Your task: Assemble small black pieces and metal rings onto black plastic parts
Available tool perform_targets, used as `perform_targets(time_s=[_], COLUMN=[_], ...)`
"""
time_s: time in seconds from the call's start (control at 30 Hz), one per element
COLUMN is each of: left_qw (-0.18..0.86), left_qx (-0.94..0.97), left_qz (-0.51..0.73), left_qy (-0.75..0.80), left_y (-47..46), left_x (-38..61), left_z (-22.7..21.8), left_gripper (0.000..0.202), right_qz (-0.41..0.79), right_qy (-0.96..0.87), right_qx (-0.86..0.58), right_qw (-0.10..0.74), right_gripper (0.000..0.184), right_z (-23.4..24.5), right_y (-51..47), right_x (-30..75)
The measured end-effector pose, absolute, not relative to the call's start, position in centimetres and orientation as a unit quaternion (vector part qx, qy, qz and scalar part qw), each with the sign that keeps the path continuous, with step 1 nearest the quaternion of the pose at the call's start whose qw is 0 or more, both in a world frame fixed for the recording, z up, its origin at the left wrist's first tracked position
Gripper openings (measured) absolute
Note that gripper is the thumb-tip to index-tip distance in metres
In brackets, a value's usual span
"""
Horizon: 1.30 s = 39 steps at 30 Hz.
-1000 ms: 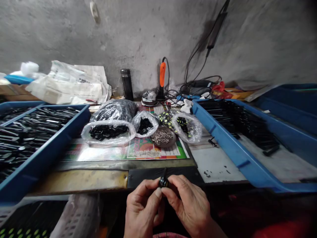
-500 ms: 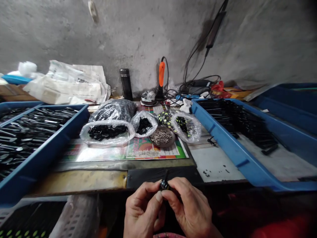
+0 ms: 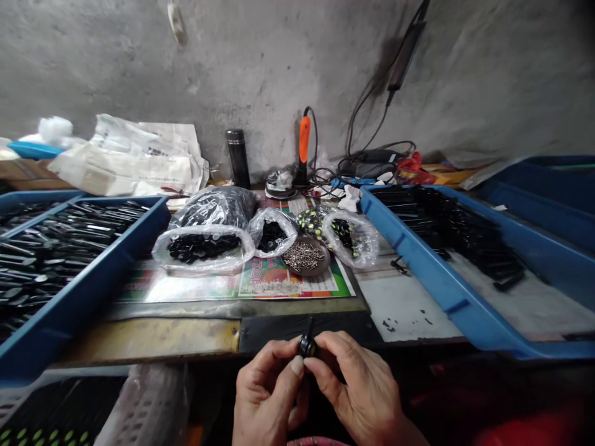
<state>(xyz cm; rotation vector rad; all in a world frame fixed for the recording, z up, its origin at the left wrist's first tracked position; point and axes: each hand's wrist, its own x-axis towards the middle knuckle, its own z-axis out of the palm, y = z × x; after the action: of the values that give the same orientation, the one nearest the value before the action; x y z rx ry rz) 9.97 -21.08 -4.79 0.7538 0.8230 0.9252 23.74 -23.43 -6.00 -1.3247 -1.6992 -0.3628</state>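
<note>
Both hands meet low in the middle, just in front of the bench's near edge. My left hand [image 3: 268, 393] and my right hand [image 3: 357, 387] pinch a small black part [image 3: 307, 342] between fingertips and thumbs; a thin stem sticks up from it. Straight ahead on the bench sit a dish of small metal screws [image 3: 304, 256] and clear bags of black pieces [image 3: 203, 246].
A blue tray of black parts [image 3: 69, 297] lies at the left, another blue tray [image 3: 434, 279] at the right. At the back wall stand a black flask [image 3: 237, 157], an orange-handled tool [image 3: 304, 139], cables and paper sacks [image 3: 134, 158]. A crate [image 3: 56, 412] sits below left.
The hands and the part stay almost in place; the fingers shift slightly around the part.
</note>
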Motion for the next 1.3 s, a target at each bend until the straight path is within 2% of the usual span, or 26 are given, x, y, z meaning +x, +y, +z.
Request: perform_targets(time_s=[0.2, 0.33, 0.47, 0.67, 0.8, 0.97, 1.1, 1.23, 1.3], left_qw=[0.75, 0.739, 0.729, 0.738, 0.74, 0.741, 0.74, 0.736, 0.737], left_qx=[0.333, 0.298, 0.296, 0.298, 0.293, 0.299, 0.305, 0.31, 0.312], left_qz=[0.424, 0.438, 0.448, 0.449, 0.448, 0.453, 0.457, 0.462, 0.458], left_qy=[0.384, 0.417, 0.425, 0.406, 0.407, 0.395, 0.388, 0.384, 0.388], left_y=[-21.0, -21.3, -21.6, -21.6, -21.6, -21.5, -21.5, -21.4, -21.4], left_x=[10.2, 10.6, 10.9, 10.8, 10.8, 10.9, 10.9, 10.9, 10.9], left_z=[-4.3, -3.7, -3.5, -3.7, -3.7, -3.8, -3.9, -3.8, -3.7], left_gripper=[0.043, 0.044, 0.044, 0.042, 0.041, 0.044, 0.042, 0.043, 0.043], right_qz=[-0.138, -0.035, 0.082, 0.142, 0.182, 0.167, 0.182, 0.147, 0.152], right_qy=[-0.701, -0.668, -0.674, -0.617, -0.637, -0.602, -0.628, -0.613, -0.623], right_qx=[-0.504, -0.526, -0.525, -0.535, -0.521, -0.558, -0.548, -0.561, -0.549], right_qw=[0.485, 0.525, 0.513, 0.56, 0.538, 0.546, 0.522, 0.537, 0.536], right_gripper=[0.025, 0.034, 0.049, 0.028, 0.04, 0.03, 0.037, 0.029, 0.033], right_z=[-5.5, -5.2, -5.2, -4.8, -5.0, -5.0, -5.0, -5.0, -4.9], right_y=[-22.8, -23.1, -23.3, -22.5, -22.9, -22.9, -22.9, -23.0, -23.0], right_x=[24.2, 24.7, 24.5, 24.3, 24.2, 24.3, 24.3, 24.4, 24.5])
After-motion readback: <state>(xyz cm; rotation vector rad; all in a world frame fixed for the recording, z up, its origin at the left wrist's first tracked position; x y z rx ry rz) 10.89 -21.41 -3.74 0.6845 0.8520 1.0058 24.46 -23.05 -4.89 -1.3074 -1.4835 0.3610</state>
